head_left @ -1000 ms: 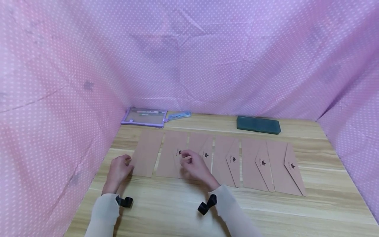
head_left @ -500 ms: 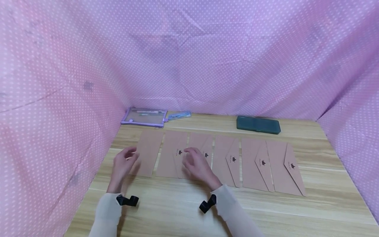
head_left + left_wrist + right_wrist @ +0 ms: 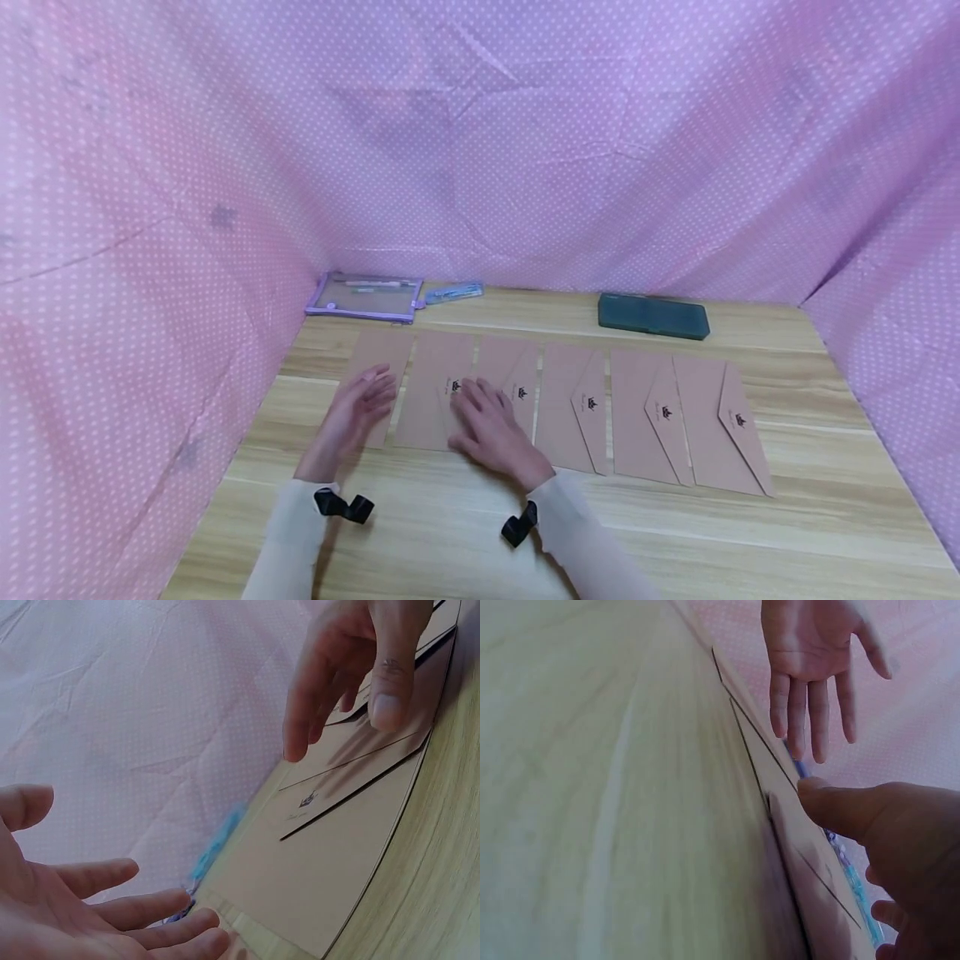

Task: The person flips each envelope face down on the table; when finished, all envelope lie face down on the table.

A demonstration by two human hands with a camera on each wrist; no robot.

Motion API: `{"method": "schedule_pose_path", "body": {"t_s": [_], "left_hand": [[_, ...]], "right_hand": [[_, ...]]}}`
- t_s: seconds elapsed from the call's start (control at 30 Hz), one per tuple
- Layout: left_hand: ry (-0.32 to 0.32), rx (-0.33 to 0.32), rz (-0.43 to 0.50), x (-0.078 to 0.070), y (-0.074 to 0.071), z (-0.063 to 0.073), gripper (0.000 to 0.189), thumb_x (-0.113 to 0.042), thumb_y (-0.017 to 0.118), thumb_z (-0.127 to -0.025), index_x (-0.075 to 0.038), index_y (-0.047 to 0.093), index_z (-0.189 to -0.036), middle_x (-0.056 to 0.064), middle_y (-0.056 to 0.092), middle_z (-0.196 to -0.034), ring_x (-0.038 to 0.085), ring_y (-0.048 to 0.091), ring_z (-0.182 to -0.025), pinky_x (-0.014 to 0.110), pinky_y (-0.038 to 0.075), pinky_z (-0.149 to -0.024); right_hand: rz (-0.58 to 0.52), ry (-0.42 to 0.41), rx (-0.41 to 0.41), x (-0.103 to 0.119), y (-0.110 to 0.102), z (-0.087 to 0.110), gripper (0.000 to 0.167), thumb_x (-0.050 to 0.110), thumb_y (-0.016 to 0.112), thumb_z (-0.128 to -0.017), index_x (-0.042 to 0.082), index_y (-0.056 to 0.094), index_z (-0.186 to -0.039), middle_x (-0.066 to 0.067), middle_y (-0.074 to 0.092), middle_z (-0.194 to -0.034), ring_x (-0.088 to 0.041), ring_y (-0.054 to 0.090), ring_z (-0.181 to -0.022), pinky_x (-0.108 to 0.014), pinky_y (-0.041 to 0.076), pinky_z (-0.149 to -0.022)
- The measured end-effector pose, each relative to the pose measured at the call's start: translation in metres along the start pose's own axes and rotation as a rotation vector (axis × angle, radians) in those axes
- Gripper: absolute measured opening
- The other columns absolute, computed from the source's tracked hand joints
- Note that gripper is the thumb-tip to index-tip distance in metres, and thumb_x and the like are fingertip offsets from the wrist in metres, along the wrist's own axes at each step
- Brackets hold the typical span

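Several brown paper envelopes lie side by side in a row across the table. My left hand (image 3: 360,408) hovers over the leftmost envelope (image 3: 378,346), which shows a plain face; its fingers are extended and grip nothing. Over the second envelope (image 3: 427,367) and the third envelope (image 3: 498,354) hangs my right hand (image 3: 491,429), fingers extended, holding nothing; it covers part of both. Each envelope from the second to the rightmost envelope (image 3: 701,408) has a pointed flap with a black crown print. In the left wrist view, both palms appear apart from the paper.
Behind the row, a purple-edged zip pouch (image 3: 358,316) with pens inside lies at the back left. Beside it is a small blue clear packet (image 3: 453,292). A dark green case (image 3: 652,317) stands at the back right. Pink dotted cloth (image 3: 480,167) encloses the wooden table (image 3: 420,533).
My left hand has moved right from the leftmost envelope's left edge to above it, and its fingers have straightened. My right hand has turned palm-down with its fingers spread out, staying near the same spot.
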State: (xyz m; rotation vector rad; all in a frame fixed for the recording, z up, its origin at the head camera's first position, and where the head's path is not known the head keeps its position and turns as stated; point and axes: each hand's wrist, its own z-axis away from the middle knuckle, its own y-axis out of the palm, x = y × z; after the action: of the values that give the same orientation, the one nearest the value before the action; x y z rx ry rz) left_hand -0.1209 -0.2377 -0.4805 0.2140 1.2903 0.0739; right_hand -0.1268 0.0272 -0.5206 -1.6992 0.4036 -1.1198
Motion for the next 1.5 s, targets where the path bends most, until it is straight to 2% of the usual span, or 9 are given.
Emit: {"method": "schedule_pose_path", "body": {"t_s": [0.27,0.37,0.5,0.63,0.73,0.8,0.97,1.23,1.5], "left_hand": [[0.017,0.098,0.045,0.007,0.000,-0.002,0.060,-0.031,0.029,-0.109,0.004,0.018,-0.156,-0.017,0.066,-0.121,0.003,0.063,-0.114,0.021,0.052,-0.097],[0.020,0.126,0.024,0.009,-0.001,-0.002,0.061,-0.032,0.028,-0.109,0.005,0.015,-0.157,0.003,0.056,-0.145,0.004,0.061,-0.119,0.022,0.051,-0.100],[0.009,0.151,0.009,0.011,-0.002,-0.004,0.063,-0.032,0.025,-0.109,0.006,0.008,-0.157,0.029,0.020,-0.162,0.007,0.057,-0.126,0.024,0.047,-0.106],[0.022,0.188,0.056,0.014,-0.004,-0.005,0.060,-0.031,0.025,-0.110,0.004,0.012,-0.158,0.015,0.043,-0.154,0.007,0.057,-0.125,0.024,0.048,-0.106],[0.053,0.219,0.139,0.016,-0.007,-0.006,0.049,-0.029,0.025,-0.110,-0.006,0.031,-0.153,-0.007,0.061,-0.134,0.007,0.061,-0.118,0.025,0.051,-0.102],[0.079,0.233,0.206,0.017,-0.009,-0.006,0.043,-0.027,0.024,-0.110,-0.013,0.045,-0.145,-0.011,0.066,-0.125,0.007,0.064,-0.114,0.026,0.054,-0.099],[0.134,0.225,0.328,0.021,-0.012,-0.007,0.047,-0.024,0.020,-0.111,-0.018,0.060,-0.133,-0.008,0.068,-0.126,0.010,0.066,-0.111,0.033,0.058,-0.094],[0.154,0.182,0.456,0.023,-0.012,-0.007,0.051,-0.023,0.018,-0.110,-0.009,0.063,-0.131,-0.002,0.072,-0.120,0.018,0.070,-0.108,0.038,0.058,-0.093],[0.081,0.130,0.413,0.021,-0.007,-0.007,0.046,-0.026,0.020,-0.110,-0.008,0.053,-0.136,0.004,0.071,-0.122,0.022,0.066,-0.112,0.035,0.053,-0.096]], "right_hand": [[0.047,-0.013,0.035,-0.004,0.004,0.001,0.068,0.048,0.062,-0.095,0.016,0.042,-0.152,-0.012,0.029,-0.165,-0.039,0.023,-0.154,-0.064,0.022,-0.122],[0.075,-0.024,0.038,-0.005,0.005,0.001,0.068,0.049,0.061,-0.095,0.016,0.042,-0.151,-0.013,0.031,-0.164,-0.039,0.025,-0.153,-0.064,0.023,-0.121],[0.105,-0.037,0.044,-0.006,0.007,0.002,0.064,0.050,0.059,-0.096,0.016,0.046,-0.149,-0.012,0.033,-0.163,-0.038,0.026,-0.153,-0.063,0.024,-0.121],[0.116,-0.039,0.045,-0.006,0.007,0.002,0.061,0.051,0.058,-0.097,0.017,0.050,-0.147,-0.011,0.035,-0.163,-0.037,0.026,-0.153,-0.063,0.025,-0.121],[0.124,-0.038,0.044,-0.006,0.007,0.002,0.061,0.051,0.057,-0.097,0.017,0.050,-0.147,-0.011,0.035,-0.163,-0.037,0.027,-0.153,-0.063,0.025,-0.121],[0.128,-0.035,0.045,-0.006,0.007,0.002,0.061,0.052,0.057,-0.097,0.017,0.050,-0.147,-0.011,0.035,-0.163,-0.037,0.026,-0.153,-0.062,0.025,-0.121],[0.128,-0.025,0.054,-0.006,0.008,0.002,0.062,0.052,0.056,-0.097,0.018,0.050,-0.147,-0.011,0.034,-0.163,-0.036,0.026,-0.153,-0.061,0.025,-0.122],[0.130,-0.020,0.047,-0.006,0.009,0.003,0.063,0.054,0.056,-0.096,0.018,0.049,-0.148,-0.011,0.034,-0.163,-0.036,0.027,-0.153,-0.060,0.025,-0.122],[0.105,-0.018,0.054,-0.004,0.007,0.002,0.064,0.052,0.058,-0.096,0.017,0.048,-0.148,-0.011,0.035,-0.163,-0.036,0.027,-0.153,-0.060,0.025,-0.123]]}}
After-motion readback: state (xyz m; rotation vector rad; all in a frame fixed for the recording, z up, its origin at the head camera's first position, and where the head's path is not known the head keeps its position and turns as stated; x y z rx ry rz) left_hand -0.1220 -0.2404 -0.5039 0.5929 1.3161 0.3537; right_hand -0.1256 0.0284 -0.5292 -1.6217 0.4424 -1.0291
